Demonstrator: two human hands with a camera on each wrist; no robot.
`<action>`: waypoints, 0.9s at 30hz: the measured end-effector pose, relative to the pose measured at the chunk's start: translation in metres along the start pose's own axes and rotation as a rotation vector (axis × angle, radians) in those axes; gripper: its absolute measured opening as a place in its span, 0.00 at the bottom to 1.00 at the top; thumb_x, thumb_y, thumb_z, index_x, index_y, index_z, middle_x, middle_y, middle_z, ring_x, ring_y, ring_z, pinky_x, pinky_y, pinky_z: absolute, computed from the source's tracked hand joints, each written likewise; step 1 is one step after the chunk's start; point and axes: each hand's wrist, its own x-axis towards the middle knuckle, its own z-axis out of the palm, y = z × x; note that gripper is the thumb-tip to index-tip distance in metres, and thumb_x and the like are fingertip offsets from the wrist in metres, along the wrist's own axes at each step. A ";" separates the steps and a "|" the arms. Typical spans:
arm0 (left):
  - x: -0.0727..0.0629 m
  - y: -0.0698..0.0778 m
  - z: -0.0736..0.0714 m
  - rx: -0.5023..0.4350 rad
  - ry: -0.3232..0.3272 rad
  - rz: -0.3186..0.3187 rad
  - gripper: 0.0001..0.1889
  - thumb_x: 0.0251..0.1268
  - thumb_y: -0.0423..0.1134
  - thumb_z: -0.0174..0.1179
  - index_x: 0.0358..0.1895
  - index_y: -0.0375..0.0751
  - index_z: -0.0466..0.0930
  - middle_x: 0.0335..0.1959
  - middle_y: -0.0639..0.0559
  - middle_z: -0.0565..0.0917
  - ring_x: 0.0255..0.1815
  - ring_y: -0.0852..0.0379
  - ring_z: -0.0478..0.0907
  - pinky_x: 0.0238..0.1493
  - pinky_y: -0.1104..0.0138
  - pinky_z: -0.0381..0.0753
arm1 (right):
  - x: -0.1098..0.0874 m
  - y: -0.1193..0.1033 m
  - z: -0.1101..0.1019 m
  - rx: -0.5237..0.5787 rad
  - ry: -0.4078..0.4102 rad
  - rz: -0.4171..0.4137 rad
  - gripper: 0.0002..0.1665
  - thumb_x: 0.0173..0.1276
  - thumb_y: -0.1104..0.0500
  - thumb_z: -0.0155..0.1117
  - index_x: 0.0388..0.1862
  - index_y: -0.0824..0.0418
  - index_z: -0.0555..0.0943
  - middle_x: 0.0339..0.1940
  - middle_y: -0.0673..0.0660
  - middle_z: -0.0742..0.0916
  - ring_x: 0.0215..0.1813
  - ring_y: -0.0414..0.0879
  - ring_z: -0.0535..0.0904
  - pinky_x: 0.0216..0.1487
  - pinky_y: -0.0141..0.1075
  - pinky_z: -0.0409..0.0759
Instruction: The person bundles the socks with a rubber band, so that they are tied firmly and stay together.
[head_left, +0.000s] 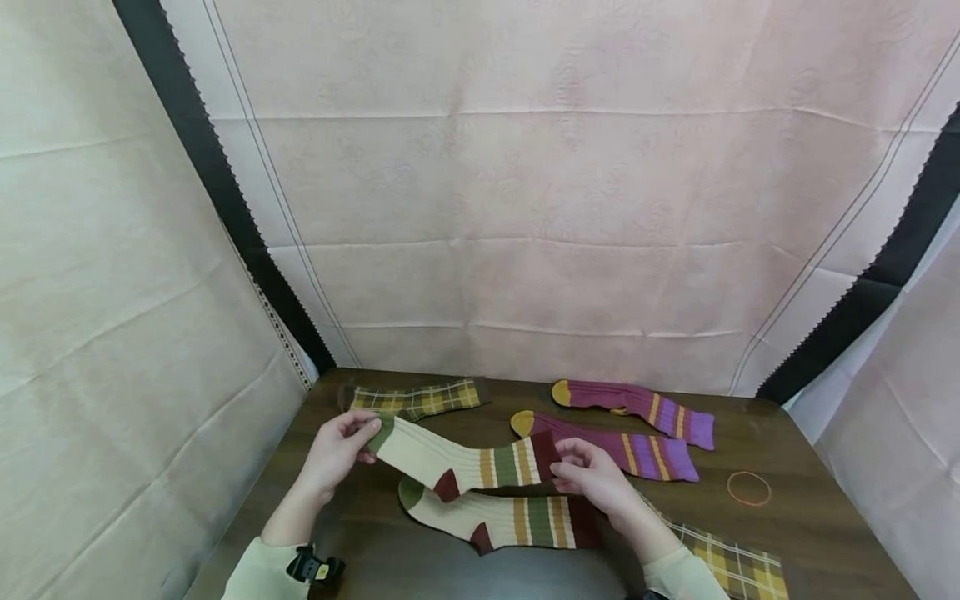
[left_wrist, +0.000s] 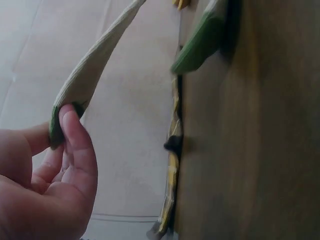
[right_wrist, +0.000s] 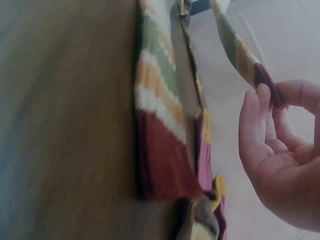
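A cream sock (head_left: 465, 457) with a green toe, maroon heel and striped maroon cuff is stretched between both hands, held above the table. My left hand (head_left: 337, 450) pinches its green toe between thumb and fingers, as the left wrist view shows at the toe (left_wrist: 56, 127). At the other end my right hand (head_left: 592, 475) pinches the maroon cuff (right_wrist: 265, 82). A matching cream sock (head_left: 502, 518) lies flat on the table below, nearer to me, its toe pointing left. In the right wrist view the lying sock's maroon cuff (right_wrist: 165, 160) shows beside the hand.
Two purple socks (head_left: 622, 450) with yellow toes lie at the back right. Behind the left hand lies a yellow plaid sock (head_left: 427, 400); another plaid sock (head_left: 735, 567) is at the front right, partly behind the right arm. A thin rubber band (head_left: 748, 489) rests on the brown table (head_left: 832, 533).
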 end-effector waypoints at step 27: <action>-0.019 -0.005 0.028 0.048 -0.349 -0.043 0.16 0.72 0.34 0.71 0.54 0.25 0.83 0.41 0.41 0.87 0.32 0.47 0.88 0.37 0.59 0.91 | -0.055 0.032 -0.050 0.018 -0.043 0.086 0.15 0.80 0.64 0.60 0.58 0.73 0.73 0.42 0.56 0.86 0.43 0.51 0.87 0.45 0.41 0.90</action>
